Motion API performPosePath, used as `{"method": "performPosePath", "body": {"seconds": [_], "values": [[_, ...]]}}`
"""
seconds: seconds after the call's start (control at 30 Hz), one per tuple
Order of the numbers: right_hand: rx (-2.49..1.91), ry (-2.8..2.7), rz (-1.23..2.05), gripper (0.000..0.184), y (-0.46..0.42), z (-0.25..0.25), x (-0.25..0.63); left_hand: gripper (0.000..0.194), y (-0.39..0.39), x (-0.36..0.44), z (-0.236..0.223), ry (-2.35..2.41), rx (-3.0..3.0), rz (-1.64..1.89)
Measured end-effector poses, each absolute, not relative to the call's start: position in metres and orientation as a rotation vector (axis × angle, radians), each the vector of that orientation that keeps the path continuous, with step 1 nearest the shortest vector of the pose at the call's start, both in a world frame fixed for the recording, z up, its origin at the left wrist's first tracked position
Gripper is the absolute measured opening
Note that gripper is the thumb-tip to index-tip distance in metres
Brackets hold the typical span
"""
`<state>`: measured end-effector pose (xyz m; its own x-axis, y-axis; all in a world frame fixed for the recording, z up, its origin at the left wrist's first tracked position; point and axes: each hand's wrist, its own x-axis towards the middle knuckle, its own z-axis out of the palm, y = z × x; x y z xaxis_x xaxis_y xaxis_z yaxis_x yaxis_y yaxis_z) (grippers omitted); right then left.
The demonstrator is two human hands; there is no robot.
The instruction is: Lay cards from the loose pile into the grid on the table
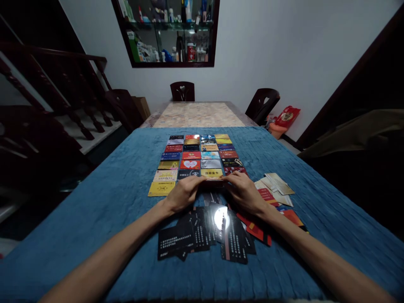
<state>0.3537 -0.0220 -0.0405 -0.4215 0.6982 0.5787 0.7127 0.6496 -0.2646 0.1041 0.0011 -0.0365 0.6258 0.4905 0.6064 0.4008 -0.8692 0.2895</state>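
Note:
A grid of colourful cards (197,158) lies in rows on the blue cloth (110,202). At its near edge my left hand (184,192) and my right hand (243,191) meet, fingers curled around the two ends of a dark red card (212,182) held flat just above the cloth. Below my wrists a loose heap of dark, face-down cards (205,235) is spread out, one glaring with reflected light. Red and orange cards (261,229) lie under my right forearm.
Pale cards and slips (277,185) sit to the right of my right hand. Beyond the blue cloth stands a patterned table (198,114) with dark chairs (182,91). A stair railing (47,84) is on the left and a wall cabinet (167,31) at the back.

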Motion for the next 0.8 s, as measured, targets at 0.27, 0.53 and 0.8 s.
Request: {"method": "performPosePath", "body": {"seconds": [0.27, 0.53, 0.8], "values": [[-1.075, -2.135, -0.064, 0.020, -0.029, -0.035, 0.353, 0.039, -0.005, 0.106, -0.034, 0.742, 2.727, 1.101], [-1.048, -2.129, -0.046, 0.022, -0.035, -0.034, 0.353, 0.043, -0.011, 0.108, -0.033, 0.715, 2.583, 1.115], [-1.092, -2.160, -0.051, 0.032, -0.033, -0.041, 0.351, 0.040, -0.013, 0.108, -0.038, 0.815, 2.547, 1.024]]}}
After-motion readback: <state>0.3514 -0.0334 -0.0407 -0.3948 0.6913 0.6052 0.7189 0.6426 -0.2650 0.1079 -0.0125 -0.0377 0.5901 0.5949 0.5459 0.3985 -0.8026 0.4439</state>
